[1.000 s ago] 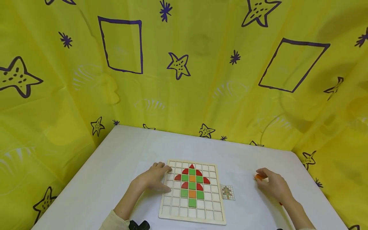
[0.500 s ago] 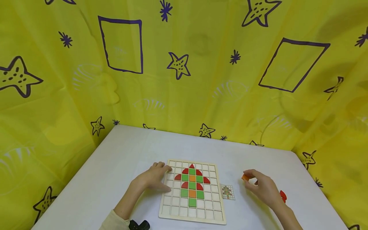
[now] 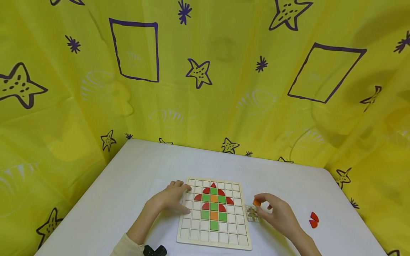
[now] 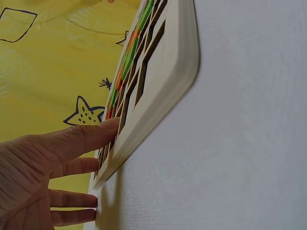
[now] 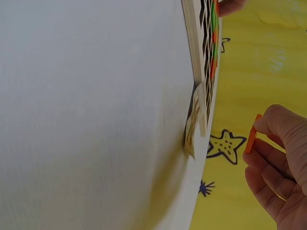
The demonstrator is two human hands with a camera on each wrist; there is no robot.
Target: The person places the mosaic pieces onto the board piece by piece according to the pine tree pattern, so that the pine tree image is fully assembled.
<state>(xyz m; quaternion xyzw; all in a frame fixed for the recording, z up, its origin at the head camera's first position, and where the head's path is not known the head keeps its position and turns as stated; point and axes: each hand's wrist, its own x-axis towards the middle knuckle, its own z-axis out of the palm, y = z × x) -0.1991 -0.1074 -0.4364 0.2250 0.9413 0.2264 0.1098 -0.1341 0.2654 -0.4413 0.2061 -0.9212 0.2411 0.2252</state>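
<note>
A wooden grid board lies on the white table, with green, orange and red tiles set in its squares in a tree-like shape. My left hand is at the board's left edge. In the left wrist view its thumb lies over the rim, with the fingers extended alongside. Between thumb and fingertips, my right hand pinches an orange square tile, raised to the right of the board. Below that tile is a small printed pattern card, partly overlapped by the right hand.
Two red rounded pieces lie on the table at the far right. Yellow curtains with drawn stars enclose the table's back and sides. A black object shows by the left sleeve.
My right hand has carried the orange tile leftward from the table's right side to above the card, uncovering the red pieces. My left hand has stayed at the board.
</note>
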